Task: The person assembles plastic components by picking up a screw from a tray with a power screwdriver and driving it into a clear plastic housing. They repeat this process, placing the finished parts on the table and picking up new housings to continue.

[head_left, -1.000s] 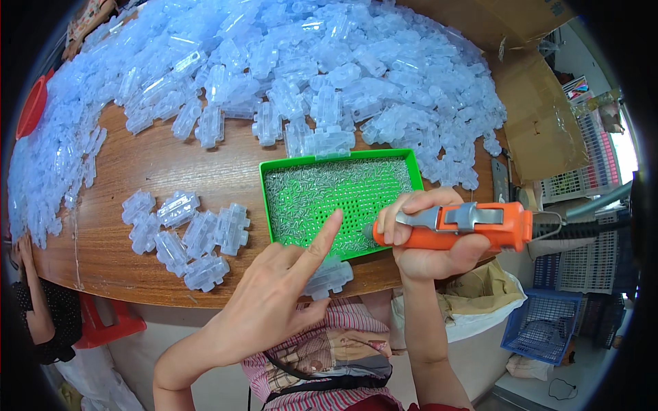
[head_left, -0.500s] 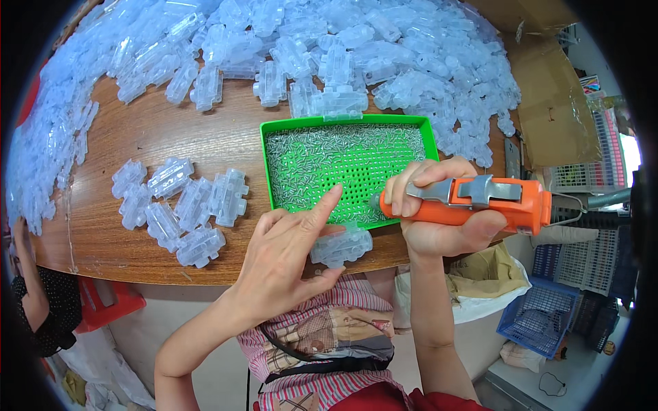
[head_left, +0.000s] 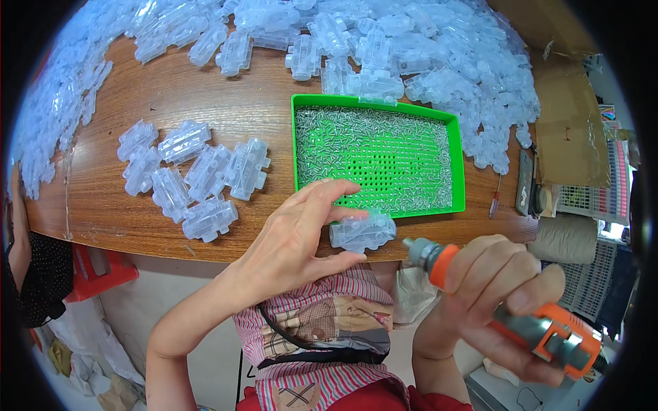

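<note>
Read as assembly workshop: heap of clear plastic parts (head_left: 439, 58) covered the bench (head_left: 96, 178)'s far side; green tray (head_left: 459, 168) held small metal pieces (head_left: 384, 122); orange power driver (head_left: 445, 266) was at near right, crates (head_left: 598, 264) farther right, another person (head_left: 44, 274) left.

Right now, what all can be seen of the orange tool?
The orange tool looks like a handheld driver: orange, plastic-looking body, grey metallic-looking fittings, narrow tip. It slants across the picture, tip upper left, back end lower right. The right hand wraps its middle, hiding part of it. The tip lies right of the clear plastic part, with a gap between.
</note>
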A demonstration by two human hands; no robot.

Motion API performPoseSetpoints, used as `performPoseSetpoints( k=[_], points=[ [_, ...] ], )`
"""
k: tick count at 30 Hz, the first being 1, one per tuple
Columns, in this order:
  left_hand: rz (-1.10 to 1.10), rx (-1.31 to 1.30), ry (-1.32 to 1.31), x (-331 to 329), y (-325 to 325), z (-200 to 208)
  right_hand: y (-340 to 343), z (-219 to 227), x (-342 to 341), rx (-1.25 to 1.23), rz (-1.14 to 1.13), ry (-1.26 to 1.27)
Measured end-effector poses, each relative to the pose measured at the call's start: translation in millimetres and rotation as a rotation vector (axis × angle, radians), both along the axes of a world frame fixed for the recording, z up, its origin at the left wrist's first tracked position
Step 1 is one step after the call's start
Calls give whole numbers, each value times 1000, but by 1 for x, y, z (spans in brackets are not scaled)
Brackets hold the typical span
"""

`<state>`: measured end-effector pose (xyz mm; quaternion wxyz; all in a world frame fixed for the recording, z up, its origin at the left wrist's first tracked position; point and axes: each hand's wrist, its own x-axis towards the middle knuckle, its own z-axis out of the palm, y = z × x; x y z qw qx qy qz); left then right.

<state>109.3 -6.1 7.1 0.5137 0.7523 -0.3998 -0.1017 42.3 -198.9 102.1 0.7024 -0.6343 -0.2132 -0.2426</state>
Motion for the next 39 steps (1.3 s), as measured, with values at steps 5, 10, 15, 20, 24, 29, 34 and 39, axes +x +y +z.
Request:
performPoseSetpoints(
  k=[5,10,15,20,24,29,34,39],
  points=[
    [2,-16,11,-1,2,-2,13,-12,7,-11,46,-37],
    [2,-35,-4,-1,0,0,17,-13,9,7,4,11],
    [6,-64,-40,-1,1,-5,18,-21,11,-79,80,-15],
    [-7,-114,-48,-1,-1,-8,10,-18,11,-71,267,22],
    [-2,-123,-30,0,-2,-9,7,-19,16,-129,322,-3],
    [6,-132,-34,-1,0,-12,20,-15,12,-97,190,101],
    [-12,-114,-39,-4,1,-7,27,-4,15,175,33,112],
    [180,-221,8,9,28,24,-5,26,18,288,-125,176]
  ],
)
